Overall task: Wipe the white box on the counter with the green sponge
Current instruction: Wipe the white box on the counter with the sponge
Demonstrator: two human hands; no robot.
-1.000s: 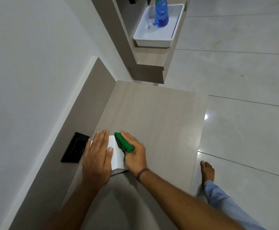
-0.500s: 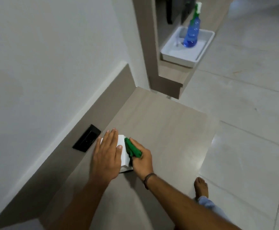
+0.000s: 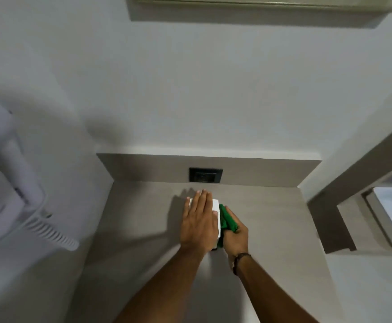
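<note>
Both hands stay put: my left hand flat atop the white box, right hand clamped on the green sponge. Only my head turned to face the counter, so I judge wiping continues on the box's right side.

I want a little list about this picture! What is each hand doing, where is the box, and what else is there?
left hand: left hand lies flat on top of the small white box, fingers straight
right hand: right hand grips the crumpled green sponge, pressing it on the box's right side
box place: on the pale wood-look counter, near the back
behind the box: black wall socket in the low back panel
far left: white appliance with a coiled cord
</note>
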